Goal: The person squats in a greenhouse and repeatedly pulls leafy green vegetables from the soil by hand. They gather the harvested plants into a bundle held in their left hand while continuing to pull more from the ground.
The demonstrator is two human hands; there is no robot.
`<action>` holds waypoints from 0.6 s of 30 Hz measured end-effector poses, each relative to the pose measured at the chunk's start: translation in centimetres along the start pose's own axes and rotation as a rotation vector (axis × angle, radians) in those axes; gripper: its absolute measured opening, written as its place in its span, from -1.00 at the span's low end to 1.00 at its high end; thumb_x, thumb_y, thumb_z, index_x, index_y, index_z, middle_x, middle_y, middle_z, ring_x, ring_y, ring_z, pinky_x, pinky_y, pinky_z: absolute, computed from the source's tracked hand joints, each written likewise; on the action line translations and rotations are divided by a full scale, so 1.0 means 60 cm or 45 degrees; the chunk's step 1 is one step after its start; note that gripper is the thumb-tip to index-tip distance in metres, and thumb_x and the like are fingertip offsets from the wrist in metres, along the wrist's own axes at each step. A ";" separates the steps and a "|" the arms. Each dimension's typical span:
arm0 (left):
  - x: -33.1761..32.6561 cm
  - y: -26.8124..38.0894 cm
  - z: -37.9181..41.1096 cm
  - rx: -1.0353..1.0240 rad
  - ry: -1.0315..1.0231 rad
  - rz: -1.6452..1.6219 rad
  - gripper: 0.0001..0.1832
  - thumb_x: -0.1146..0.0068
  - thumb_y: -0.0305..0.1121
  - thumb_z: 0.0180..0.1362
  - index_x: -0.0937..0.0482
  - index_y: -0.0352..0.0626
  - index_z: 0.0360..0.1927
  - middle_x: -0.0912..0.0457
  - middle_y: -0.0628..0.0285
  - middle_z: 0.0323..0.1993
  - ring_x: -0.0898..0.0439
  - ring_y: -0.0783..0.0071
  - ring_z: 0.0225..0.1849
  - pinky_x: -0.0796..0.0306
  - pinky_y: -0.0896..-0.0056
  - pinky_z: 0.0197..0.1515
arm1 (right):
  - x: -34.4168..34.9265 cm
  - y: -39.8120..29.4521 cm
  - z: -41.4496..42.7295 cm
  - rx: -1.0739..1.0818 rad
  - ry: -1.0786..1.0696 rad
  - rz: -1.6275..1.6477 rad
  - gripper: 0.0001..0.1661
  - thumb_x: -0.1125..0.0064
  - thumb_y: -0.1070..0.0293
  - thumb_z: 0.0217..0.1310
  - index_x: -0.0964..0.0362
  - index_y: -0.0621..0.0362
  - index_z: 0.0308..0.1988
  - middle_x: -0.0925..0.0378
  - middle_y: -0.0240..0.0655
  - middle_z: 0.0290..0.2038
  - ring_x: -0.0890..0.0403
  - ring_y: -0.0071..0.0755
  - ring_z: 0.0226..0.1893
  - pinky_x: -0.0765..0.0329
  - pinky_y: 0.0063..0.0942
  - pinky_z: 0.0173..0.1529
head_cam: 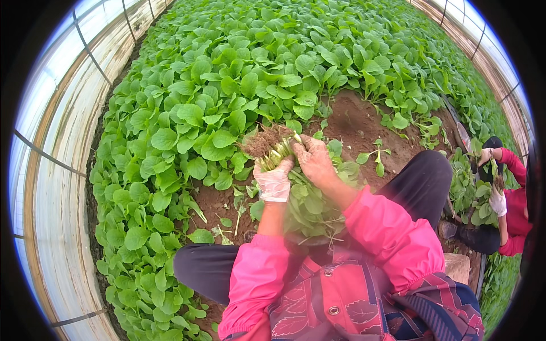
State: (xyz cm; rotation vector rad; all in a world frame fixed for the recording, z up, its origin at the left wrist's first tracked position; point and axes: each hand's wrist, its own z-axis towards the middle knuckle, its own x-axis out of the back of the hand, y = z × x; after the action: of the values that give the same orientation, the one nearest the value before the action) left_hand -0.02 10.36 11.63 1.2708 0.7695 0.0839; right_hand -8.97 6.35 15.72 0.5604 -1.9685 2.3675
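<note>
My left hand (273,181), in a thin whitish glove, is closed around a bunch of leafy green seedlings (277,154). Their brown, soil-flecked roots (265,141) point up and to the left, while the leaves hang down between my forearms. Bare and soiled, my right hand (313,160) has its thumb and fingers on the pale stems at the right side of the bunch. Below my hands, more picked leafy plants (315,204) lie in a heap before my lap. Part of the heap is hidden by my arms and blurred.
Dense leafy greens (239,85) grow ahead and to the left. Brown soil (349,119) with loose plants, one a small seedling (378,157), lies beyond my right hand. At right, a co-worker's gloved hand (498,202) holds rooted plants. A pale block (457,267) sits near my right side.
</note>
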 end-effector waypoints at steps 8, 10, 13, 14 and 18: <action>-0.003 -0.012 -0.004 0.029 0.002 -0.165 -0.52 -0.16 -0.70 -0.20 -0.41 -0.27 -0.11 -0.54 0.29 -0.19 -0.53 0.48 -0.25 -0.43 0.47 -0.15 | -0.002 0.003 -0.019 -0.066 -0.131 0.104 -0.69 0.04 0.31 0.12 -0.43 0.30 -0.21 -0.51 0.00 -0.39 -0.53 -0.11 -0.33 -0.40 -0.35 -0.19; 0.003 -0.009 -0.002 0.065 0.012 -0.129 -0.59 -0.13 -0.69 -0.19 -0.45 -0.28 -0.16 -0.56 0.30 -0.25 -0.54 0.49 -0.30 -0.43 0.47 -0.18 | 0.001 0.004 -0.020 0.013 -0.087 -0.025 -0.70 0.04 0.33 0.11 -0.40 0.30 -0.20 -0.50 0.01 -0.38 -0.52 -0.02 -0.32 -0.40 -0.29 -0.19; 0.006 0.007 -0.006 0.037 -0.036 0.004 -0.69 -0.11 -0.62 -0.15 -0.50 -0.27 -0.23 -0.58 0.30 -0.30 -0.54 0.51 -0.33 -0.42 0.48 -0.20 | -0.003 0.010 -0.021 0.174 0.025 -0.276 -0.72 0.03 0.37 0.10 -0.36 0.28 -0.18 -0.50 -0.01 -0.36 -0.52 -0.02 -0.33 -0.40 -0.27 -0.20; 0.010 0.010 -0.005 -0.004 -0.077 0.124 -0.73 -0.10 -0.58 -0.13 -0.53 -0.27 -0.26 -0.58 0.30 -0.31 -0.54 0.51 -0.33 -0.42 0.49 -0.21 | -0.005 0.012 -0.022 0.235 0.071 -0.368 -0.73 0.03 0.39 0.10 -0.35 0.28 -0.18 -0.50 -0.03 -0.35 -0.52 -0.04 -0.34 -0.40 -0.27 -0.20; 0.010 0.017 -0.003 0.113 -0.019 -0.028 -0.70 -0.10 -0.63 -0.18 -0.54 -0.27 -0.26 -0.58 0.30 -0.32 -0.53 0.49 -0.31 -0.41 0.49 -0.19 | -0.008 0.007 -0.021 0.237 0.050 -0.431 -0.75 0.05 0.39 0.09 -0.33 0.27 -0.20 -0.48 0.01 -0.35 -0.49 0.06 -0.31 -0.39 -0.22 -0.20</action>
State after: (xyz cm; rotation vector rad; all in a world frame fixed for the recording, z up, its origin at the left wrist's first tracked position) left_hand 0.69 11.13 12.24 1.3454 0.7814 0.0222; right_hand -8.92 7.59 15.01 0.7772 -1.5032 2.3344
